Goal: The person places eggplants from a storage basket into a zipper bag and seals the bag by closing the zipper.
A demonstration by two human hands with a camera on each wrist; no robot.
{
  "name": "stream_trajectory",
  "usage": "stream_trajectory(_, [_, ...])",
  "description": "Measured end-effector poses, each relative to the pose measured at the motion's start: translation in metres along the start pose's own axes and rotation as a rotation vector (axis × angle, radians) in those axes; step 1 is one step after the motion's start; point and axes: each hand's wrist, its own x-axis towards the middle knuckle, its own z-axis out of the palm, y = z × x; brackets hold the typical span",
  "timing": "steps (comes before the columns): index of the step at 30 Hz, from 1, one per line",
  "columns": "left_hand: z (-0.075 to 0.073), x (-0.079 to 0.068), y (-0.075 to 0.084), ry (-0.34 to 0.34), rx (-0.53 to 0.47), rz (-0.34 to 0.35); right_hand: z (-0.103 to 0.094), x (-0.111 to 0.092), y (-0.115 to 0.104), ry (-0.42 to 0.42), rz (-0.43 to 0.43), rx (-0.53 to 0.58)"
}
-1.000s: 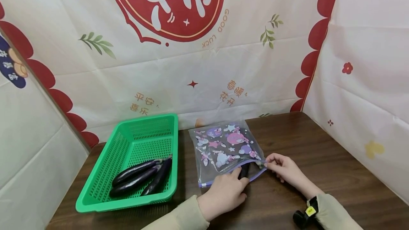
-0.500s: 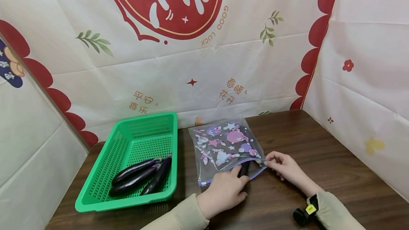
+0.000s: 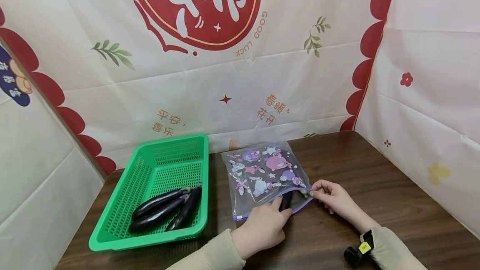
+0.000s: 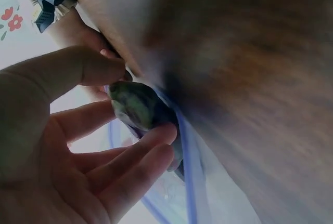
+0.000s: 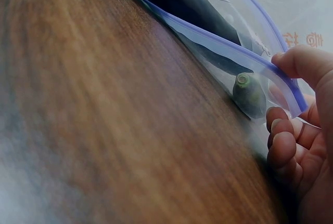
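A clear zip bag point(image 3: 247, 195) with a purple zip edge and pink and purple print lies on the wooden table, its mouth facing me. At the mouth my left hand point(image 3: 262, 228) holds a dark eggplant point(image 3: 286, 200). In the left wrist view, thumb and fingers surround this eggplant's green-capped end point(image 4: 138, 104), between the zip edges. My right hand point(image 3: 333, 199) pinches the bag's right corner, and the mouth gapes there. Through the plastic, the right wrist view shows a second eggplant's green stem end point(image 5: 248, 91) close to my right fingers.
Left of the bag stands a green plastic basket point(image 3: 205, 178) with several eggplants point(image 3: 157, 216) in its near right part. Printed cloth point(image 3: 195, 82) hangs behind the table and along both sides. A black wrist device point(image 3: 360, 253) is strapped by my right sleeve.
My left hand has shifted slightly at the bag's mouth, and its lower fingertip has drawn in. The right hand, bag and basket stay in place; the head view has swayed a little.
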Motion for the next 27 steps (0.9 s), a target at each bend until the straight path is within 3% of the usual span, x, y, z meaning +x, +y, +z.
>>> stream_trajectory(8, [-0.0013, 0.0014, 0.0019, -0.041, 0.005, -0.017, 0.0004, -0.0013, -0.0014, -0.013, -0.013, 0.021])
stream_trajectory(21, [0.0004, 0.0062, 0.0003, 0.067, 0.112, 0.008, 0.0005, -0.0035, -0.0050, -0.002, -0.006, 0.010])
stream_trajectory(27, [0.0035, 0.0084, -0.0001, 0.072, 0.108, 0.007, 0.0006, -0.0024, -0.0016, 0.005, 0.015, 0.004])
